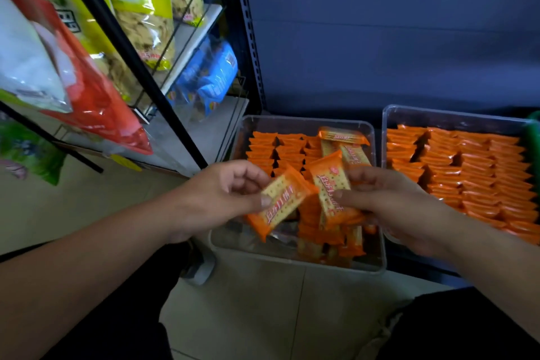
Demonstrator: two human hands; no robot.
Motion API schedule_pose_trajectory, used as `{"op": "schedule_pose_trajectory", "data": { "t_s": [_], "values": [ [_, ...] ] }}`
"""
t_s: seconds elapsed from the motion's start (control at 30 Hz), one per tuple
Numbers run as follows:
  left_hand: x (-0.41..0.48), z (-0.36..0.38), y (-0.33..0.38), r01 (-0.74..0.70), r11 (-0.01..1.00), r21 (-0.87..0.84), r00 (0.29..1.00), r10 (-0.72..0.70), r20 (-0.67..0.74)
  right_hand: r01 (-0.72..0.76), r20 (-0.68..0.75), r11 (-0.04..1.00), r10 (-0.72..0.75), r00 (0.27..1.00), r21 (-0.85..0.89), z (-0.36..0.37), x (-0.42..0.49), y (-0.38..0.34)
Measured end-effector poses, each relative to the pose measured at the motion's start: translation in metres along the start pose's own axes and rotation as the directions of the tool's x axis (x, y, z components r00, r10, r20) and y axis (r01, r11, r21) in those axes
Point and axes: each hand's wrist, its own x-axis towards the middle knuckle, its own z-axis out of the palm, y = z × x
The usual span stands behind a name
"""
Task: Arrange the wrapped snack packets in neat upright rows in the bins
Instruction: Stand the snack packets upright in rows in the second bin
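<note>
Packets in hands above bin

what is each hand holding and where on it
Left hand pinches an orange plastic-wrapped cracker packet around its middle; right hand pinches a second orange cracker packet, thumb across its middle.

Two clear bins are seen side by side on the floor, the left bin and the right bin. Two hands are held over the left one: one orange packet is pinched in the left hand, and at least one further packet is gripped in the right hand. Three short upright rows are counted at the far left of the left bin, with at least three loose packets at its far right and a near heap too jumbled to be counted. Four long rows are packed into the right bin. One red bag is seen at the near left.
</note>
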Motion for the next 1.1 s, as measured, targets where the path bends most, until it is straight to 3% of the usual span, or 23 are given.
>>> {"op": "schedule_pose_trajectory", "data": {
  "t_s": [0.23,0.37,0.53,0.67,0.93,1.1],
  "values": [
    [-0.018,0.004,0.005,-0.003,0.961,-0.278,0.988,-0.040,-0.149,0.068,0.079,0.998,-0.069,0.994,0.010,0.017,0.001,-0.010],
    [-0.012,0.010,0.002,-0.004,0.943,-0.332,0.993,-0.035,-0.112,0.061,0.104,0.997,-0.065,0.993,0.039,0.023,0.002,-0.015],
    [-0.002,0.014,0.009,-0.052,0.952,-0.302,0.972,-0.022,-0.236,0.051,0.092,0.996,-0.057,0.994,0.067,0.024,0.009,-0.013],
    [0.001,0.003,0.012,-0.100,0.978,-0.184,0.936,0.029,-0.350,0.003,0.101,0.978,-0.024,0.995,0.208,0.019,0.012,-0.011],
    [0.004,-0.004,0.012,-0.043,0.985,0.169,0.961,0.087,-0.261,-0.102,0.172,0.979,0.071,0.983,0.178,0.008,0.012,-0.012],
    [0.008,-0.004,0.011,-0.074,0.983,0.167,0.966,0.112,-0.232,-0.052,0.110,0.999,0.051,0.993,0.007,0.007,0.009,-0.012]
  ]
}}
